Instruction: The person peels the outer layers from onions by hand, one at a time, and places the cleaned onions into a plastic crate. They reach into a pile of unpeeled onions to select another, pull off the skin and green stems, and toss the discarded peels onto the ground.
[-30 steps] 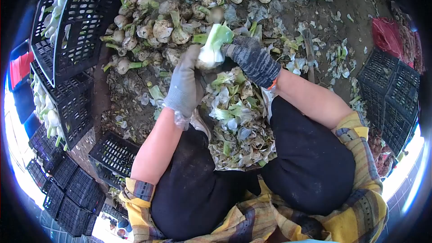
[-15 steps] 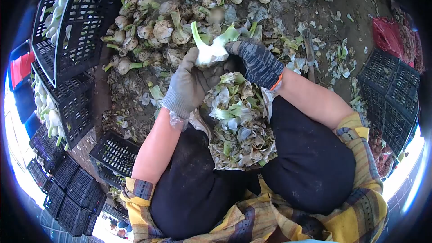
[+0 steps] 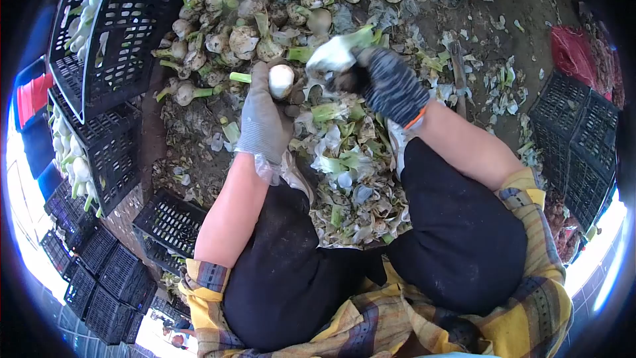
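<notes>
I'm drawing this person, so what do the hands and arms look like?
The left hand wears a light grey glove with a ribbed cuff and see-through plastic at the wrist. The right hand wears a streaky black-and-grey glove with an orange edge. Both arms have yellow checked sleeves that end near the elbows.

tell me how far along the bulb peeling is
Well under way, it seems: clean white bulbs fill part of a crate, and peelings are heaped up. The left hand holds a peeled-looking bulb, the right hand stripped layers. A pile of dirty bulbs remains.
</notes>
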`<state>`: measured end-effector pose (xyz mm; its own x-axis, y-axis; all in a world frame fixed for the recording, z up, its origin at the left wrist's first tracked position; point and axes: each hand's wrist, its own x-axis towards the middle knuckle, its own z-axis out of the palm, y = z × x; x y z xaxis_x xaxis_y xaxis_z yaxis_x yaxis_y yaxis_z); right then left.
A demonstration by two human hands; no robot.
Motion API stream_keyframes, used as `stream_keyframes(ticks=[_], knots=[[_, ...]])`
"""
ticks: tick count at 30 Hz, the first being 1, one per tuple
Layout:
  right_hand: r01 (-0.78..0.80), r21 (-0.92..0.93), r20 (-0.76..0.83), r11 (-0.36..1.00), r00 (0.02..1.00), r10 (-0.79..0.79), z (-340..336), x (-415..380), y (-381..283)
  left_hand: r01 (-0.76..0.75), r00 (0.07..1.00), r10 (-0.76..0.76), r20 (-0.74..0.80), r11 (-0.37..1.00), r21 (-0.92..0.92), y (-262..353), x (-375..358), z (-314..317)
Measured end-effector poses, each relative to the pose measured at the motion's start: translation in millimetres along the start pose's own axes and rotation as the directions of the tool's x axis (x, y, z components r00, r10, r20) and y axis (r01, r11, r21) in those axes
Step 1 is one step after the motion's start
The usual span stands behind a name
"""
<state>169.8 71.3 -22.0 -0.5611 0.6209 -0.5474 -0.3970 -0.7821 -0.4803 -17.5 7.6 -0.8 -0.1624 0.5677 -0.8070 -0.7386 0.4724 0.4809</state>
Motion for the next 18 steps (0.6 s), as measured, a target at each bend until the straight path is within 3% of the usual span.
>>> stream_keyframes(ticks=[1, 2, 3, 5, 6, 9, 10, 11, 13, 14, 18], knots=[[-0.004, 0.207, 0.004, 0.978, 1.000, 0.003, -11, 6, -5, 0.016, 0.999, -0.017, -0.039, 0.999, -0.035, 3, -1, 1], [-0.065, 0.304, -0.242, 0.950, 0.960, 0.143, -18, 9, -11, 0.031, 0.996, -0.037, -0.079, 0.997, -0.071, 6, -3, 2], [-0.106, 0.303, -0.262, 0.947, 0.946, 0.190, -23, 12, -14, 0.048, 0.992, -0.060, -0.115, 0.993, -0.105, 8, -3, 3], [-0.188, 0.305, -0.305, 0.934, 0.909, 0.283, -14, 10, -23, -0.026, 0.996, 0.026, -0.080, 1.000, 0.004, 6, -3, 1], [-0.317, 0.293, -0.428, 0.902, 0.800, 0.420, -6, 8, -22, -0.075, 0.995, 0.079, -0.052, 0.995, 0.072, 4, -4, 3], [-0.604, 0.176, -0.086, 0.778, 0.777, 0.623, -27, 4, -7, -0.203, 0.975, 0.222, -0.008, 0.908, 0.366, 0, -11, 3], [-0.602, 0.084, -0.065, 0.794, 0.792, 0.607, -26, 2, 2, -0.235, 0.965, 0.262, 0.009, 0.850, 0.472, -2, -12, 4], [-0.518, -0.127, -0.031, 0.846, 0.854, 0.519, -21, 2, 6, -0.286, 0.954, 0.292, 0.070, 0.813, 0.507, -4, -10, 3], [-0.259, -0.505, 0.099, 0.823, 0.930, 0.354, -10, 1, 15, -0.387, 0.921, 0.338, 0.194, 0.727, 0.567, -8, -7, -3], [-0.386, -0.294, 0.049, 0.874, 0.907, 0.417, 10, -7, 6, -0.373, 0.928, 0.310, 0.208, 0.738, 0.563, -7, -9, 0], [-0.325, -0.421, 0.057, 0.847, 0.922, 0.383, 31, -4, 2, -0.420, 0.904, 0.278, 0.326, 0.722, 0.550, -13, -7, 0]])
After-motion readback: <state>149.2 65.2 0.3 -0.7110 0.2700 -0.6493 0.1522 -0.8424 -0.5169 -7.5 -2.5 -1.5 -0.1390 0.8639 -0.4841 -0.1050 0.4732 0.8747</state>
